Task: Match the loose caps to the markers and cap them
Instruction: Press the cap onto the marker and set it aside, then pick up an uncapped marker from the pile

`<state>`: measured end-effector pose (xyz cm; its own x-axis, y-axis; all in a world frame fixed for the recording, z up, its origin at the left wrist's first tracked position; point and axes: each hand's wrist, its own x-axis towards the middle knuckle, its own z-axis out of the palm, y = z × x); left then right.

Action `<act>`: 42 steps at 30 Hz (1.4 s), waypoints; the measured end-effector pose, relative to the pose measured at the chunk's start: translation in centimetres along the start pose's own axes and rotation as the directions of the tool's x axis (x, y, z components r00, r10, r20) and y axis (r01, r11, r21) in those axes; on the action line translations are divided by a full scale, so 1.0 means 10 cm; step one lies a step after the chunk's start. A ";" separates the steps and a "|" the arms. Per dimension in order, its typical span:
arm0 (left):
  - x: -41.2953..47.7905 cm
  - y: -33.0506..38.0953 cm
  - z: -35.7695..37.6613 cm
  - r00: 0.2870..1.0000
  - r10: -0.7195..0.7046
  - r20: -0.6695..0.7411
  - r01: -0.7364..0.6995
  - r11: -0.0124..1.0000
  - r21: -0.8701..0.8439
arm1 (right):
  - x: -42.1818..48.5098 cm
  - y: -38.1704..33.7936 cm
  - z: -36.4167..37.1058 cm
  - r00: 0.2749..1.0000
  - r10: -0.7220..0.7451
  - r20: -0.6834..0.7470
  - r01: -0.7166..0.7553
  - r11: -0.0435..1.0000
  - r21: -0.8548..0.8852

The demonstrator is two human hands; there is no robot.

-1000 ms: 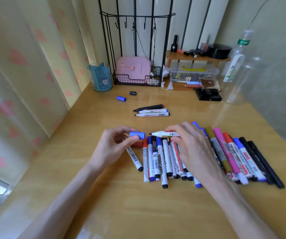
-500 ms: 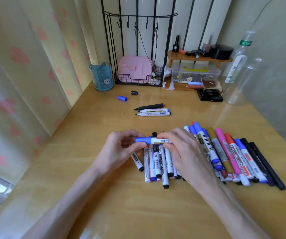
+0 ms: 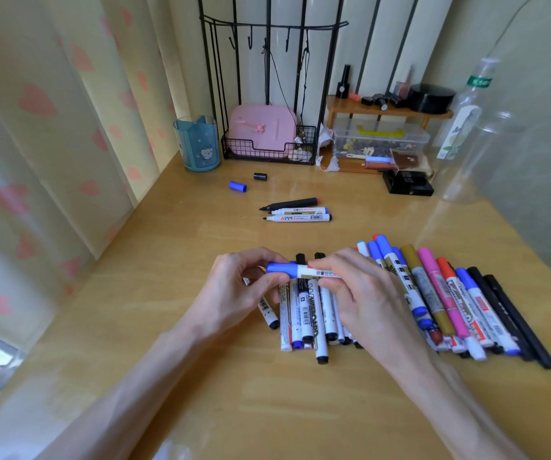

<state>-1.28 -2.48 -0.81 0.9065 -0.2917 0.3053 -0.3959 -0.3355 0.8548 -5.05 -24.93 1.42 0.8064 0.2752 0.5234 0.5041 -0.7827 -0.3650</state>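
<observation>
Marker (image 3: 314,273) lies level, blue cap (image 3: 279,267) toward nine o'clock: left grip (image 3: 234,290) pinches the blue cap, right grip (image 3: 363,293) clasps the marker, probably bracing the push.

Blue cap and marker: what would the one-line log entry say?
left hand pinches blue cap | right hand grips white marker | cap on marker | three uncapped markers farther back
</observation>
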 end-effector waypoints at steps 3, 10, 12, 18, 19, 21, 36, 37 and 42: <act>0.07 -0.01 0.00 1.000 0.016 -0.010 -0.016 0.999 -0.038 | 0.03 0.01 -0.08 0.999 0.027 0.034 -0.027 1.000 -0.010; 0.14 0.06 0.15 0.980 0.187 -0.062 -0.176 0.972 0.153 | 0.01 0.09 -0.12 0.949 0.309 -0.067 -0.315 0.939 -0.137; 0.14 0.03 0.15 0.979 0.189 -0.073 -0.174 0.969 0.176 | 0.01 0.11 -0.10 0.943 0.332 -0.033 -0.329 0.913 -0.241; 0.13 -0.01 0.15 0.980 0.182 -0.079 -0.161 0.963 0.215 | 0.02 0.07 -0.04 0.972 0.234 0.002 -0.225 0.933 -0.282; 0.13 -0.01 0.14 0.980 0.182 -0.085 -0.159 0.962 0.221 | 0.01 0.08 -0.03 0.972 0.234 0.002 -0.225 0.936 -0.271; 0.13 -0.03 0.13 0.979 0.182 -0.095 -0.156 0.959 0.235 | 0.01 0.11 -0.03 0.972 0.233 -0.006 -0.227 0.943 -0.243; 0.20 -0.19 -0.08 0.972 0.153 -0.179 -0.105 0.961 0.255 | 0.34 0.19 0.02 0.976 0.218 0.016 -0.210 0.956 -0.203; 0.24 -0.21 -0.12 0.972 0.148 -0.185 -0.098 0.962 0.256 | 0.42 0.20 0.03 0.975 0.219 0.047 -0.208 0.962 -0.179; 0.59 -0.44 -0.32 0.974 0.089 -0.208 -0.028 0.960 0.278 | 0.90 0.30 0.16 0.937 0.259 0.233 -0.250 0.966 -0.069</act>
<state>6.29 0.08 -1.40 0.8785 -0.1280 0.4603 -0.4465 -0.5632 0.6953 4.17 -23.89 3.82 0.9586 0.1853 0.2161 0.2639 -0.8630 -0.4307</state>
